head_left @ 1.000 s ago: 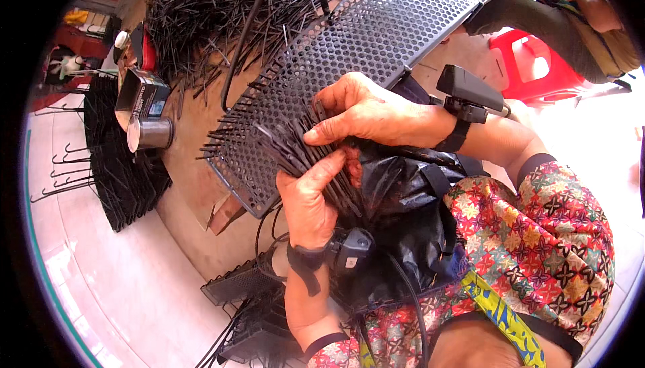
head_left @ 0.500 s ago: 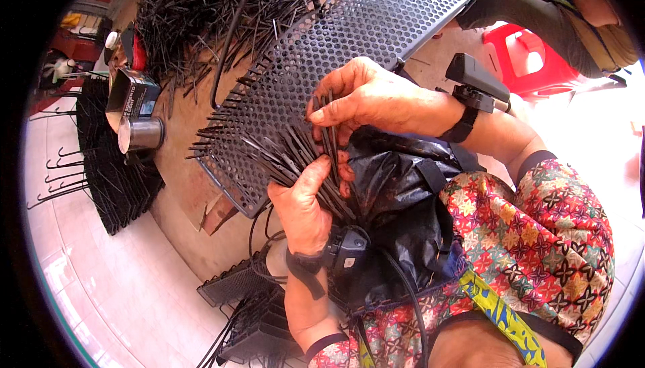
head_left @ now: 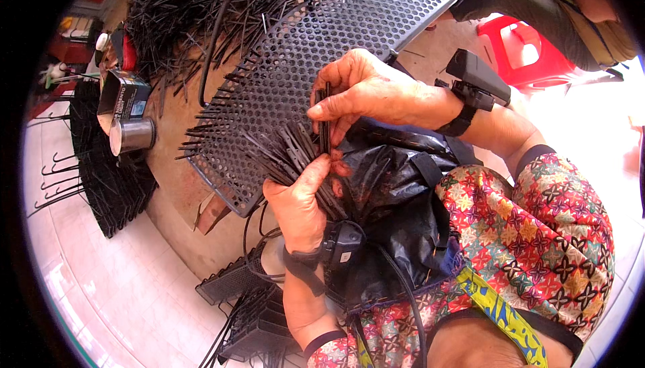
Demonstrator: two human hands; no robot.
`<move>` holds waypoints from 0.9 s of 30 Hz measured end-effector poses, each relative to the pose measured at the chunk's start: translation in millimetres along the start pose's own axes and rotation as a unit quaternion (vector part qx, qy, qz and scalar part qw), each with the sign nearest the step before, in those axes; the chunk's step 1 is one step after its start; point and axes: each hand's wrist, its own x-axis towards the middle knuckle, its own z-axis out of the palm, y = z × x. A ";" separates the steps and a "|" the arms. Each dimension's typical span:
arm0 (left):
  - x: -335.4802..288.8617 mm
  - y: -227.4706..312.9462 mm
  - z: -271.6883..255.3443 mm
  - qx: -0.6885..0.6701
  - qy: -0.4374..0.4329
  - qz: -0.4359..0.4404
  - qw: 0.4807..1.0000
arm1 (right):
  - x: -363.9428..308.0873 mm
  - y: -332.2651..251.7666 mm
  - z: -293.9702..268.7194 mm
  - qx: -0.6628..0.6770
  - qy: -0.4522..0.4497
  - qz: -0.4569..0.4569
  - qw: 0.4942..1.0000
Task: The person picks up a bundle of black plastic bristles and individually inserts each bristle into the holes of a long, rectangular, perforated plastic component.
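A bundle of thin black sticks (head_left: 281, 149) is gripped in my left hand (head_left: 299, 207), its ends fanning out to the left. My right hand (head_left: 373, 92) pinches a few black strips (head_left: 324, 129) upright between thumb and fingers, just above the bundle. Behind both hands slants a curved black perforated panel (head_left: 336, 32). Rows of similar sticks (head_left: 201, 129) stick out from the panel's left end. Under my hands a shiny black sheet (head_left: 396, 180) covers my lap. The exact shape of the strips' ends is too small to tell.
A large heap of black sticks (head_left: 188, 18) lies beyond the panel. At left stand a metal can (head_left: 134, 135), a box (head_left: 127, 99) and stacked black panels with hooked rods (head_left: 107, 166). More black racks (head_left: 262, 328) lie below. A red stool (head_left: 517, 55) and another person's leg (head_left: 524, 22) are at right.
The strips in my right hand have become more upright and closer together. My hands have shifted only slightly. The whole view has drifted a little.
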 end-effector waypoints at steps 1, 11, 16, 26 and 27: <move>0.6 -0.5 -1.3 -0.010 -0.006 0.002 1.000 | -0.2 1.7 -2.5 0.015 -0.015 -0.003 1.000; 1.5 -4.5 -13.7 -0.027 0.032 0.029 0.999 | 27.0 -33.5 -20.9 0.083 0.077 -0.127 0.985; 5.7 -6.2 -8.4 -0.053 0.048 0.016 0.997 | 51.7 -25.5 -52.6 -0.083 0.183 -0.252 0.947; 6.4 -7.2 -12.3 -0.041 0.048 0.013 0.998 | 76.5 -29.4 -52.1 -0.126 0.143 -0.405 0.894; 6.1 -6.8 -12.1 -0.042 0.049 0.014 0.998 | 76.5 -30.5 -51.9 -0.144 0.146 -0.390 0.898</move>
